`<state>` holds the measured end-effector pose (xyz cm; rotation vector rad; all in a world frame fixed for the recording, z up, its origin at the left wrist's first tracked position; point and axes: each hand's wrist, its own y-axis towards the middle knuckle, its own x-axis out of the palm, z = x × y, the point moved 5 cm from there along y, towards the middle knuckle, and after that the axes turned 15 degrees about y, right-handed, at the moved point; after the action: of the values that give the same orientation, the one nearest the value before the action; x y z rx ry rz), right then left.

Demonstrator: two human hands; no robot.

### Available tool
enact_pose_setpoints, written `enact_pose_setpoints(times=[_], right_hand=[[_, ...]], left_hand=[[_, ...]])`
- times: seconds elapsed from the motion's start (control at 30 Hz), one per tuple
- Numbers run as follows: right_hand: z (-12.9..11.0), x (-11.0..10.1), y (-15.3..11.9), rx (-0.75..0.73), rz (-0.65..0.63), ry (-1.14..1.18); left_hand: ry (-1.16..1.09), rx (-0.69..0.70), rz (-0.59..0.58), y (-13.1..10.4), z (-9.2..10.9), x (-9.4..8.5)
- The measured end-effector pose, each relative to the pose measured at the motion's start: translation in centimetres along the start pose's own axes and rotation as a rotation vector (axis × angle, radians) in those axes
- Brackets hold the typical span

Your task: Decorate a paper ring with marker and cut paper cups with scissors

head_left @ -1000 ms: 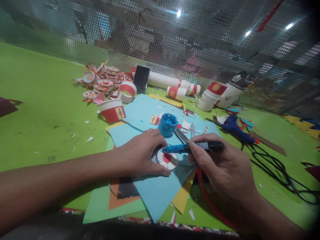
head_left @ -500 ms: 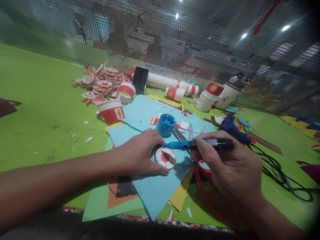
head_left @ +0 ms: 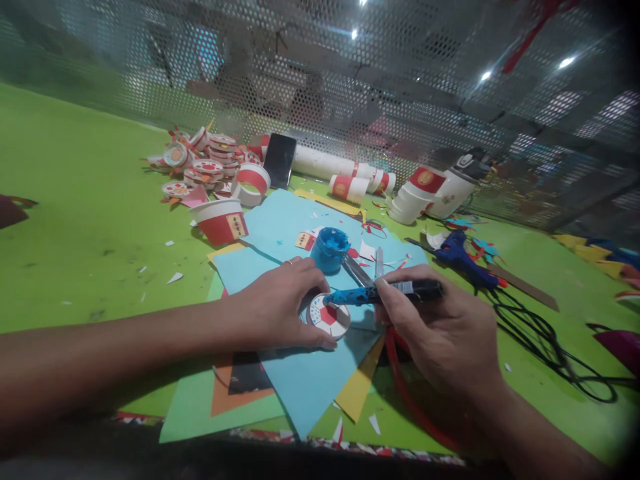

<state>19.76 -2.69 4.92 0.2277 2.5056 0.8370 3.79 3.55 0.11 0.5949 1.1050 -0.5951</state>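
In the head view, the small white disc (head_left: 329,317) is in the middle of the clock, flat on blue paper (head_left: 305,387). It has a red middle, dark lines, and little blue dots on its 10 o'clock part.

The left hand (head_left: 285,305) comes in from 9 o'clock. Its fingers are bent and spread just as wide as the disc, holding its edge, with the thumb near 6 o'clock.

The right hand (head_left: 443,333) is at 3 o'clock. Its fingers are pinched close together on a pen (head_left: 353,295). The blue end of the pen points to 9 o'clock, by the top of the disc. I cannot tell if the tip touches it.

A blue jar (head_left: 330,253) sits at 12 o'clock, near the left fingers. A red and white cup (head_left: 220,223) tips over at 10 o'clock, and behind it is a pile (head_left: 207,167) of decorated discs. A phone (head_left: 279,160) leans at 11 o'clock. At 2 o'clock lies a blue glue gun (head_left: 460,253). All this is on a green table (head_left: 90,220).
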Motion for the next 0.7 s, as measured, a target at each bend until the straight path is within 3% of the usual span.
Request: enact_pose_setpoints(times=[0.7], right_hand=[[-0.02, 0.22, -0.01, -0.012, -0.026, 0.021]], left_hand=[[-0.006, -0.018, 0.003, 0.13, 0.05, 0.02]])
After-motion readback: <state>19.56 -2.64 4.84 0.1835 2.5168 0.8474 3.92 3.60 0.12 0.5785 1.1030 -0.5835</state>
